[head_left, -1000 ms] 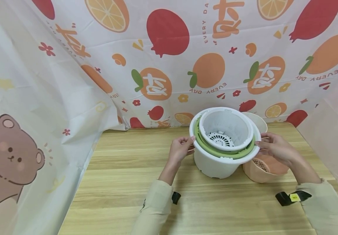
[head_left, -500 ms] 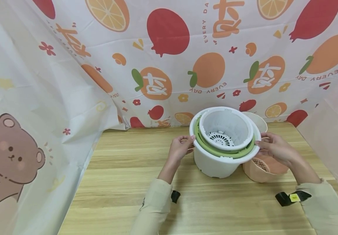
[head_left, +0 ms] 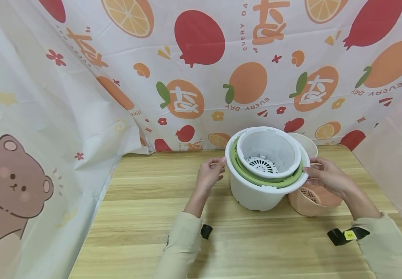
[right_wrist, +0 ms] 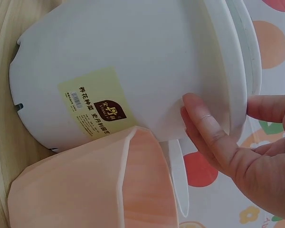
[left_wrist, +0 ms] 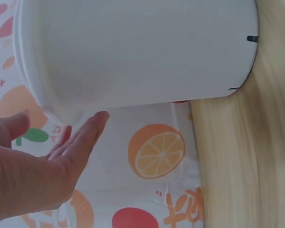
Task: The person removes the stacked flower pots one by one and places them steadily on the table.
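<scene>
A large white flowerpot stands on the wooden table with a green pot nested in it. Innermost sits a smaller white pot with a slotted base. My left hand is at the left side of the large pot's rim; in the left wrist view its thumb is apart from the rim, and its fairly straight fingers lie close to the wall. On the opposite side my right hand pinches the rim, thumb at the edge and fingers under the lip. A yellow label shows on the wall in the right wrist view.
A peach pot with a grid inside stands right of the large one, partly under my right hand. Behind it is a cream pot, mostly hidden. A fruit-printed curtain hangs along the table's back edge.
My left hand has let go of the rim and shifted slightly left, its fingers loosening. The right hand and the nested pots have hardly moved.
</scene>
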`<action>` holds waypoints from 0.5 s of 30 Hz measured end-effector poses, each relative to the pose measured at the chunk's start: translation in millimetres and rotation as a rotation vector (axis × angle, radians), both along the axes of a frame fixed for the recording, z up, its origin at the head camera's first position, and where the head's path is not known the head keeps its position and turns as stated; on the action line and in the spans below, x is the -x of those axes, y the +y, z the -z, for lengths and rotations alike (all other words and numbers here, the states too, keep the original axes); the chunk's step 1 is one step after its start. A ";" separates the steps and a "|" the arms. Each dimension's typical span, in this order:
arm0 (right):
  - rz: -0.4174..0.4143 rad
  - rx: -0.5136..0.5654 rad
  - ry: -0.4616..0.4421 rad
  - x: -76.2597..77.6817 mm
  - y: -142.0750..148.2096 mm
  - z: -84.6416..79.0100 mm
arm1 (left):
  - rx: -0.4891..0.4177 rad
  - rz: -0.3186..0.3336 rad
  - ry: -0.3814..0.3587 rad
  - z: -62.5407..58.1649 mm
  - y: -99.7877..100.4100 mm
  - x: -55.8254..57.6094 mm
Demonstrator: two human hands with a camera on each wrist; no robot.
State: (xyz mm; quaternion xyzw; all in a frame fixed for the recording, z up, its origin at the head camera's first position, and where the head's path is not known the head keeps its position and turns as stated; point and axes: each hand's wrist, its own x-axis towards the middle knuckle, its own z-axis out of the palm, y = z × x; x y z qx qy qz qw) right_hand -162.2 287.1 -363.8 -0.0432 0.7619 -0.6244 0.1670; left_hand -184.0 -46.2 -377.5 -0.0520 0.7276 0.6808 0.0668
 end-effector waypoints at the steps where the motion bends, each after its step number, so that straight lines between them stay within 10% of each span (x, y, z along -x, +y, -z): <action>1: 0.001 0.003 -0.001 0.0 -0.3 -0.3 | 0.003 -0.004 0.000 -1.4 -1.1 -0.1; 15: -0.009 0.019 0.012 -0.4 -0.5 -0.8 | -0.001 -0.025 0.052 -23.8 -5.3 -5.0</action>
